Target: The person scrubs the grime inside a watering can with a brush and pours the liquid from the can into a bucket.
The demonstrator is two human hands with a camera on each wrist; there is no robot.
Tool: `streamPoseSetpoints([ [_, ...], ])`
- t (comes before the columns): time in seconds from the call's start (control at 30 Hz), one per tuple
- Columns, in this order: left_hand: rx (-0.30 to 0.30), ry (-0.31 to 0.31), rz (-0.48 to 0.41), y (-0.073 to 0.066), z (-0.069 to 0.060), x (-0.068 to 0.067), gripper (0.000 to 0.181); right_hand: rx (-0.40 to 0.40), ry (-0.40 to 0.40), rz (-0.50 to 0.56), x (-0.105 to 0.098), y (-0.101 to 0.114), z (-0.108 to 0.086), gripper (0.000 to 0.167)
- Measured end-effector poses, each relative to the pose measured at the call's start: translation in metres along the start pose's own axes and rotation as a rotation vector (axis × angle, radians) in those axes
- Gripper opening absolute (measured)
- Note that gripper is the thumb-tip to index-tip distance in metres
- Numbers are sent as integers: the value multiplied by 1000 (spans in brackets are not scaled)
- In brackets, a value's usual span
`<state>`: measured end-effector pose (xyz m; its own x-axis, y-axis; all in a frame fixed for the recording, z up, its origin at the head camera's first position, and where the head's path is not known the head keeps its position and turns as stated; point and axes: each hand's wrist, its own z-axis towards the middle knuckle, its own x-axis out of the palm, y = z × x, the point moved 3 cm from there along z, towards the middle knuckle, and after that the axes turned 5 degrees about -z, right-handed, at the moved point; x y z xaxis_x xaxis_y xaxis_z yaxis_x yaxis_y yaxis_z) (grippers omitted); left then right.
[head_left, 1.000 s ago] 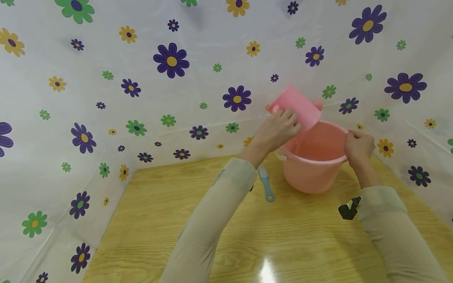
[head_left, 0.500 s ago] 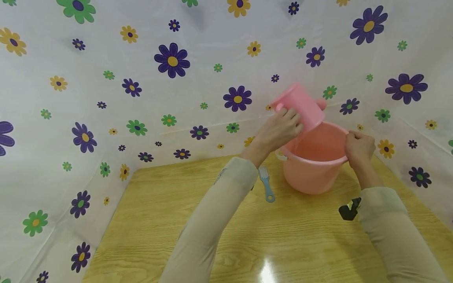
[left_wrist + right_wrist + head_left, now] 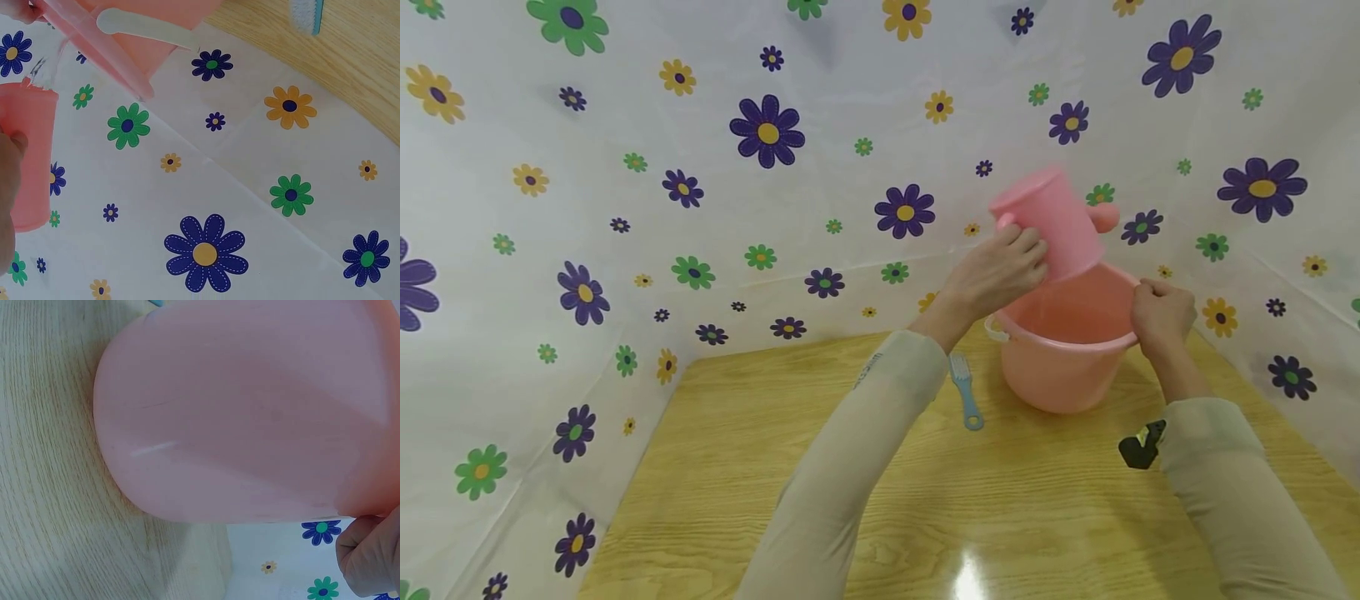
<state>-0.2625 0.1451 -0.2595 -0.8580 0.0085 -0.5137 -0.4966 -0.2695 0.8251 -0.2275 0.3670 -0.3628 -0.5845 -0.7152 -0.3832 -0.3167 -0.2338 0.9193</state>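
Observation:
My left hand (image 3: 1003, 271) grips a pink plastic jug (image 3: 1063, 229), tipped over the far left side of the bucket. A rounded pink knob (image 3: 1103, 217) sticks out from the jug's right side. Clear water (image 3: 44, 74) runs from the jug's mouth toward the salmon-pink bucket (image 3: 150, 53) in the left wrist view. My right hand (image 3: 1163, 317) holds the right rim of the bucket (image 3: 1060, 375), which stands upright on the table. The right wrist view has that hand (image 3: 375, 556) beside the bucket's big side wall (image 3: 237, 412). How full the bucket is cannot be made out.
A blue scrubbing brush (image 3: 966, 392) with white bristles lies left of the bucket on the wooden table (image 3: 760, 467). The bucket's white carrying handle (image 3: 996, 331) hangs at its left. Flower-printed white sheeting (image 3: 820, 200) encloses the back and sides.
The jug has shifted right and up a little over the bucket and tipped further, its raised end swinging right. My right hand and the bucket have stayed in place.

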Motion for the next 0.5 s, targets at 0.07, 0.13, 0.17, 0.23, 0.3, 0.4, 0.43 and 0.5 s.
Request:
streamPoseSetpoints([
  [0.07,11,-2,11,0,1,-1,35,-10,-9,-2,0,1,-1,47],
  [0.13,23,-1,32,0,2,-1,35,-16,-13,0,-1,1,-1,47],
  [0.17,29,2,44,0,3,-2,35,-19,-14,-1,-1,1,-2,47],
  [0.23,38,3,71,0,3,-2,36,-22,-14,-6,-1,2,-2,47],
  [0.3,49,2,94,1,4,-3,36,-23,-6,-11,-1,1,-2,48],
  [0.4,62,-3,104,1,3,-3,39,-22,1,-14,-1,0,-1,47],
  [0.43,68,-3,105,2,3,-3,39,-25,1,-15,-1,-1,0,47],
  [0.5,82,0,103,2,3,-2,40,-27,2,-14,-1,-1,1,47],
])
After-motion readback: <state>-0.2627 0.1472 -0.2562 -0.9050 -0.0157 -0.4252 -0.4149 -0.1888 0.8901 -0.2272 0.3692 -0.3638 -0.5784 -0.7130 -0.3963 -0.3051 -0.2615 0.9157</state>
